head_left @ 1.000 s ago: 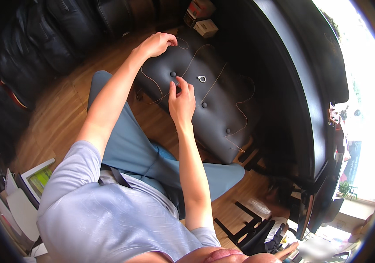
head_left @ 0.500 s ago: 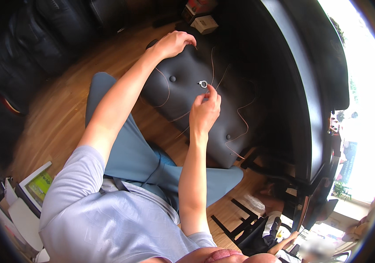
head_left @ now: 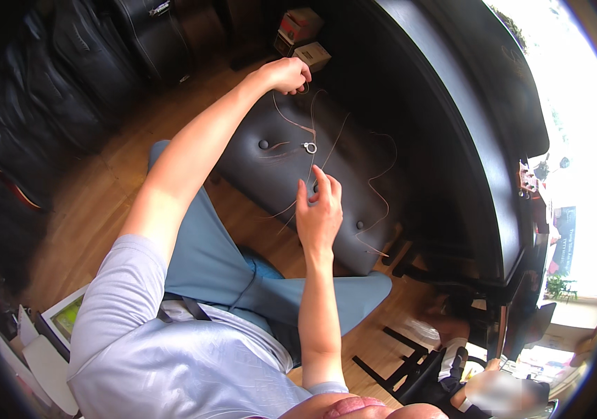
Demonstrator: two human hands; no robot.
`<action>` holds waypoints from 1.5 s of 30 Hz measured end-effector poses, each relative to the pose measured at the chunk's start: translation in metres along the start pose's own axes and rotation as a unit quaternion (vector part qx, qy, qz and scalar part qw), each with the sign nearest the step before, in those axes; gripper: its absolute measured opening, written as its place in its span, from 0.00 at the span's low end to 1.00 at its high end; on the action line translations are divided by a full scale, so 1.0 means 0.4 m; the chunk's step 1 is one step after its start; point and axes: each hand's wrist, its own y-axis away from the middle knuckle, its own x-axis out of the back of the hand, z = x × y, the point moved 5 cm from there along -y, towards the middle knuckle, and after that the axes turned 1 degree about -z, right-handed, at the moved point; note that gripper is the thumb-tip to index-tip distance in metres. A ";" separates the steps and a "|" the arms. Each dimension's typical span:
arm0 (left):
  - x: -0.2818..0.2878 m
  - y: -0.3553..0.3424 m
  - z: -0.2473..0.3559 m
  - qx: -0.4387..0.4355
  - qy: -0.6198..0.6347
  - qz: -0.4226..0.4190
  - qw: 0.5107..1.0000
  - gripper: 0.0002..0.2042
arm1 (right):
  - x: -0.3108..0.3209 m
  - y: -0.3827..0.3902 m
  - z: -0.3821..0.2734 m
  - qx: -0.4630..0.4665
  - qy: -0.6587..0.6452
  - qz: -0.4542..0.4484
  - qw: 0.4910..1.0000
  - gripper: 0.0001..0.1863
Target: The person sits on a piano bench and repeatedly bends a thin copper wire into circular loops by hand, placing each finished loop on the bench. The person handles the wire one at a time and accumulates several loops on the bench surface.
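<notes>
A black padded bench (head_left: pixel 242 155) with sunken buttons stands before me, and thin brown cords trail across its top. Among them, near the middle, is a small pale metal ring (head_left: pixel 311 148) with a cord beside it. My left hand (head_left: pixel 286 75) is above the far left end of the bench, its fingers pinched on a thin cord (head_left: pixel 291 123) that drops toward the ring. Just nearer to me than the ring, my right hand (head_left: pixel 320 220) has its thumb and fingers apart and appears to hold nothing. Another cord (head_left: pixel 387 195) curves over the bench's right side.
A tall black glossy piece of furniture (head_left: pixel 445 91) rises beyond the bench. Small boxes (head_left: pixel 312 54) sit at the far end. Black cases (head_left: pixel 68 91) line the left. At lower right are a black metal frame (head_left: pixel 396 359) and another person (head_left: pixel 452 363).
My right hand has drawn back from beside the ring, and its fingers have spread. My left hand still pinches the cord, whose slack now lies differently near the ring. The view has shifted slightly.
</notes>
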 end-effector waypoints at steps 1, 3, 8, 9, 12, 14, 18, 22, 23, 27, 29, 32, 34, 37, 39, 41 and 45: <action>-0.001 0.000 0.012 0.010 0.016 -0.034 0.999 0.19 | 0.016 0.010 0.018 0.021 -0.022 0.014 0.999 0.20; 0.002 -0.009 0.022 0.032 0.048 -0.098 0.994 0.20 | 0.039 0.024 0.051 0.032 -0.078 0.013 0.996 0.20; 0.016 -0.012 0.030 0.051 0.014 -0.150 0.987 0.20 | 0.062 0.050 0.109 -0.009 -0.185 0.016 0.982 0.20; 0.021 -0.010 0.028 0.056 0.009 -0.152 0.987 0.20 | 0.058 0.052 0.105 0.001 -0.197 0.014 0.980 0.21; 0.043 -0.001 0.031 0.076 0.011 -0.163 0.984 0.20 | 0.035 0.050 0.055 0.037 -0.205 -0.002 0.978 0.26; 0.048 0.004 0.040 0.079 0.021 -0.149 0.986 0.20 | 0.009 0.028 0.008 0.021 -0.184 -0.069 0.980 0.33; 0.062 0.021 0.044 0.081 0.055 -0.145 0.985 0.19 | -0.076 -0.039 -0.051 -0.051 -0.252 -0.163 0.953 0.31; 0.074 0.023 0.031 0.087 0.088 -0.133 0.983 0.17 | -0.211 -0.058 -0.048 0.023 -0.253 -0.107 0.961 0.22; 0.075 0.027 0.030 0.099 0.107 -0.118 0.982 0.17 | -0.216 -0.056 -0.053 0.038 -0.267 -0.092 0.958 0.20; 0.084 0.048 0.029 0.133 0.175 -0.057 0.974 0.17 | -0.202 -0.023 -0.067 0.067 -0.296 -0.094 0.948 0.14; 0.099 0.051 0.039 0.129 0.196 -0.038 0.971 0.17 | -0.197 -0.023 -0.062 0.029 -0.335 -0.070 0.939 0.17; 0.108 0.063 0.051 0.129 0.191 -0.043 0.972 0.17 | -0.181 -0.039 -0.054 -0.051 -0.370 0.005 0.928 0.25; 0.114 0.074 0.062 0.126 0.182 -0.050 0.974 0.17 | -0.178 -0.064 -0.043 -0.105 -0.370 0.053 0.922 0.38; 0.128 0.097 0.075 0.116 0.162 -0.057 0.978 0.17 | -0.159 -0.095 -0.031 -0.165 -0.380 0.133 0.900 0.37; 0.132 0.108 0.091 0.110 0.150 -0.060 0.981 0.17 | -0.148 -0.109 -0.017 -0.168 -0.373 0.189 0.893 0.37; 0.142 0.119 0.096 0.105 0.149 -0.057 0.982 0.16 | -0.159 -0.120 -0.015 -0.182 -0.380 0.102 0.901 0.38; 0.160 0.145 0.082 0.097 0.146 -0.048 0.983 0.16 | -0.254 -0.147 -0.034 -0.115 -0.366 -0.049 0.922 0.33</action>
